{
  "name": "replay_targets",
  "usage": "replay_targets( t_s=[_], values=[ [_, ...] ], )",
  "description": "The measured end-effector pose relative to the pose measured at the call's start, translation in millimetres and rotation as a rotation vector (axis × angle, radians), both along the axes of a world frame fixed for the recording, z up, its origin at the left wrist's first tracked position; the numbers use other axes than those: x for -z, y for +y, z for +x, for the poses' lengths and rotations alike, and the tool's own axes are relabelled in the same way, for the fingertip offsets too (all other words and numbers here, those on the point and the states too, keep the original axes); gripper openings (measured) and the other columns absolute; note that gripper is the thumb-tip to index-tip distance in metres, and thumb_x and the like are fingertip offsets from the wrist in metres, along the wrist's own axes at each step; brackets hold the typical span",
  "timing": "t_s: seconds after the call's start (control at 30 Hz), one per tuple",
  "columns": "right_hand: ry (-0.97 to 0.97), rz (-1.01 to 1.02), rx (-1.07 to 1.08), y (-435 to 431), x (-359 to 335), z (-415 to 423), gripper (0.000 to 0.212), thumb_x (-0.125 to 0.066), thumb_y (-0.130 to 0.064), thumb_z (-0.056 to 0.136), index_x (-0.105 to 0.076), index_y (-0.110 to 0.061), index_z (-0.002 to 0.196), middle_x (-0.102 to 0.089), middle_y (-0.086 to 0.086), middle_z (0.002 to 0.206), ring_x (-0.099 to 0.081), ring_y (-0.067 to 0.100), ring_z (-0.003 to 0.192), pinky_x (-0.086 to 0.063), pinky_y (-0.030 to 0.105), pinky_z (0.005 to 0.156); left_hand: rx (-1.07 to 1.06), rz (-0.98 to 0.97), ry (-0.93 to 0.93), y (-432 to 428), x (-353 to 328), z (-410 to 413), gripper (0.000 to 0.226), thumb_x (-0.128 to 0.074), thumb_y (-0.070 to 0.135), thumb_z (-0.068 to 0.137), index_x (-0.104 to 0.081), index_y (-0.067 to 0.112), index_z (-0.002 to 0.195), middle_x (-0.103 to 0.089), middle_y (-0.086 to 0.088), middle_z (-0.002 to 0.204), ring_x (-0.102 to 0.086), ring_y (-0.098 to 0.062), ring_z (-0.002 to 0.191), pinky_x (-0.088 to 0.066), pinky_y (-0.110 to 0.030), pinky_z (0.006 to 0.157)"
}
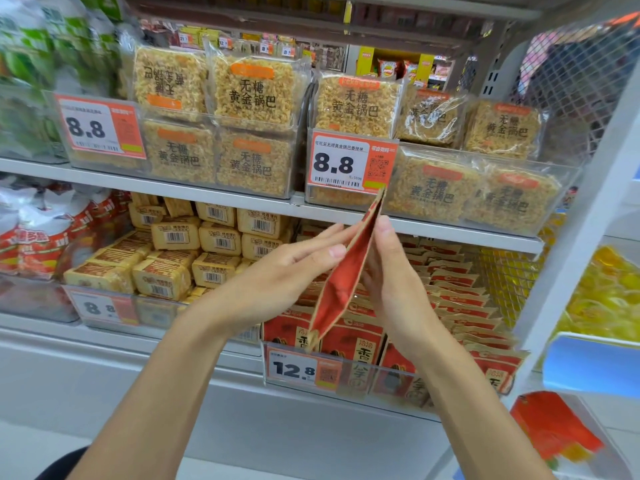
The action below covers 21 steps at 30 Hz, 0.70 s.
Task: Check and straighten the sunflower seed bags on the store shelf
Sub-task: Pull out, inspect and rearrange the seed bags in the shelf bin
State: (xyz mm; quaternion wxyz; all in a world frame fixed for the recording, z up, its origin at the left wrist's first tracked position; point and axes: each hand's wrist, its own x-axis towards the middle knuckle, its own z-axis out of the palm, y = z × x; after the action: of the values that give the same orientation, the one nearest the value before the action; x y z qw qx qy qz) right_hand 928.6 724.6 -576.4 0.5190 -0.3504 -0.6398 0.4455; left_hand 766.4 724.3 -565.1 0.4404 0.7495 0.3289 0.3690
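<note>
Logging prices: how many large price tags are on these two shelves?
4. Upper shelf: left 8.8 tag, centre 8.8 tag. Lower shelf: blurred 8.8 tag at left, 12.8 tag below the held bag. Tiny tags further back can't be counted.

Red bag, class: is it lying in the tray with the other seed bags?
No, the left hand and right hand hold the red bag up in the air, above the tray.
</note>
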Motion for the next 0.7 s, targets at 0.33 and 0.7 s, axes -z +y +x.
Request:
replay_targets(
  t_s=[0.33,0.7],
  values=[
    [0.202,-0.082,0.085,1,-7,2,0.036,-0.044,-0.045,0.096,-0.066,-0.019,0.106,-0.076,0.005,0.098,-0.073,0.021,0.093,-0.056,0.038,0.084,-0.233,-0.006,-0.155,6,6,3,0.087,-0.08,0.029,0.072,-0.038,0.031,0.147,-0.07,0.005,0.118,-0.072,-0.014,0.098,-0.06,-0.04,0.085],
    [-0.086,0.179,0.259,6,-16,37,0.012,-0.07,-0.016,0.088,-0.075,-0.026,0.087,-0.077,-0.008,0.087,-0.072,0.013,0.087,-0.055,0.034,0.083,-0.425,0.155,0.083,21,10,-24,0.057,-0.075,0.027,0.085,-0.054,0.036,0.137,-0.066,0.019,0.119,-0.061,0.003,0.108,-0.052,-0.025,0.094]
  ],
)
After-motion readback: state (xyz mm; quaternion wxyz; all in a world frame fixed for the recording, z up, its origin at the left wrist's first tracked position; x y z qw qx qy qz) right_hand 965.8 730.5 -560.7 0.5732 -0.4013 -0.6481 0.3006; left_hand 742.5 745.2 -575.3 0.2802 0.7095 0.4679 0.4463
